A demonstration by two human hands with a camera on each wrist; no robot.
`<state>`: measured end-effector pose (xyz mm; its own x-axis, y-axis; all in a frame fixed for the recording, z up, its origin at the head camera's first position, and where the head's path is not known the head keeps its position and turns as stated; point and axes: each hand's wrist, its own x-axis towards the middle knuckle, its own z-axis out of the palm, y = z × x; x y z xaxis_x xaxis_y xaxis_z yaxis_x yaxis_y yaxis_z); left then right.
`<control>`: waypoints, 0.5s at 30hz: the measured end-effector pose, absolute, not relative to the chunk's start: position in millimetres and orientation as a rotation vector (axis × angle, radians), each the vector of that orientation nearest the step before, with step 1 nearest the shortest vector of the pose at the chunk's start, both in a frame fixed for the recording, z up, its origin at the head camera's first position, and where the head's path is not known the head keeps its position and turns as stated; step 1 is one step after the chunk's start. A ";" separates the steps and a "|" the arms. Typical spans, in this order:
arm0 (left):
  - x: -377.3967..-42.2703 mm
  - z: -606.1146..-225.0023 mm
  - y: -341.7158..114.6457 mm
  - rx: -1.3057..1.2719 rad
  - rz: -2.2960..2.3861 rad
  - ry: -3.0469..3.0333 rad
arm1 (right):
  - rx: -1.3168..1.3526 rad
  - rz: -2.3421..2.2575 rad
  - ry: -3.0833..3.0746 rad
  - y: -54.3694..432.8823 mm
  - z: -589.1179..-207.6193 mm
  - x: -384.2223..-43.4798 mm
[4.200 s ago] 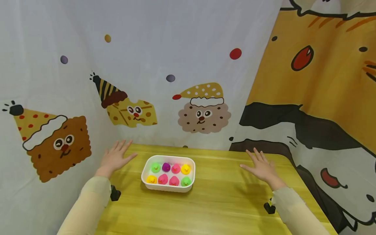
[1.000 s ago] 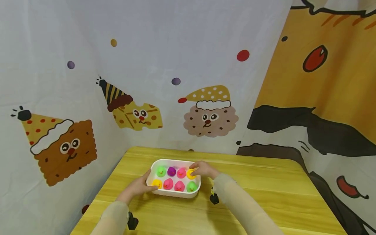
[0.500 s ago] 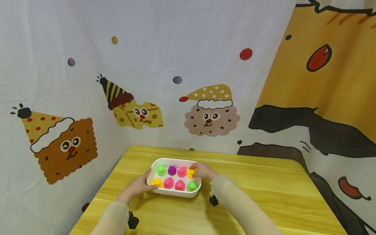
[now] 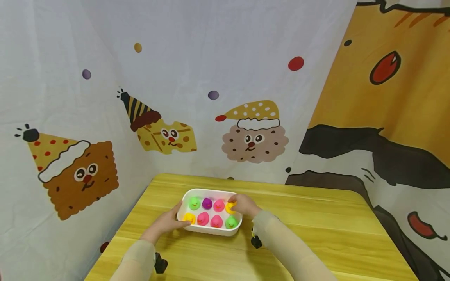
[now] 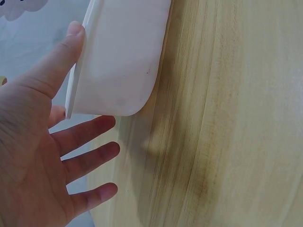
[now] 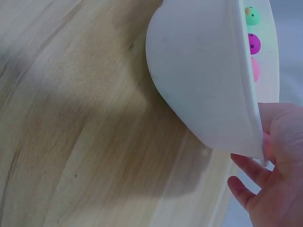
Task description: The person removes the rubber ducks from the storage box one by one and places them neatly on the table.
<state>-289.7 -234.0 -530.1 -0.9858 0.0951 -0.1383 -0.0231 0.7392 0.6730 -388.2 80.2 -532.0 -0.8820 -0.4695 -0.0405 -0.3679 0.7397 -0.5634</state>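
Observation:
A white plastic tray of several small toy ducks stands on the table. My left hand holds its left end. In the left wrist view the thumb lies along the tray's rim, and the other fingers spread past the end wall. My right hand reaches over the right end, thumb and index finger pinching the yellow toy duck in the back row. In the right wrist view the tray wall hides that duck, while two lower fingers stay outside the rim. Also in the back row are a green duck, a purple duck and a pink duck.
Another yellow duck, two pink ducks and a green duck form the front row. The wooden table extends to the right. A printed cloth hangs behind and along the sides.
Both hands have come in from wide apart over the table to the tray. During the last second the right fingers have closed on the back-row yellow duck; the left hand has stayed put.

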 end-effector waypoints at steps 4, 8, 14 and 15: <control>-289.8 -530.9 -232.7 0.063 1.078 2.774 | -0.700 -0.877 2.764 82.4 -532.2 -387.7; -288.7 -529.9 -231.9 0.063 1.085 2.774 | -0.705 -0.978 2.743 84.0 -530.1 -388.3; -287.0 -526.2 -232.2 0.070 1.099 2.763 | -0.717 -1.081 2.709 86.4 -522.7 -391.4; -287.2 -525.9 -232.5 0.070 1.101 2.763 | -0.718 -1.080 2.710 86.8 -521.2 -392.0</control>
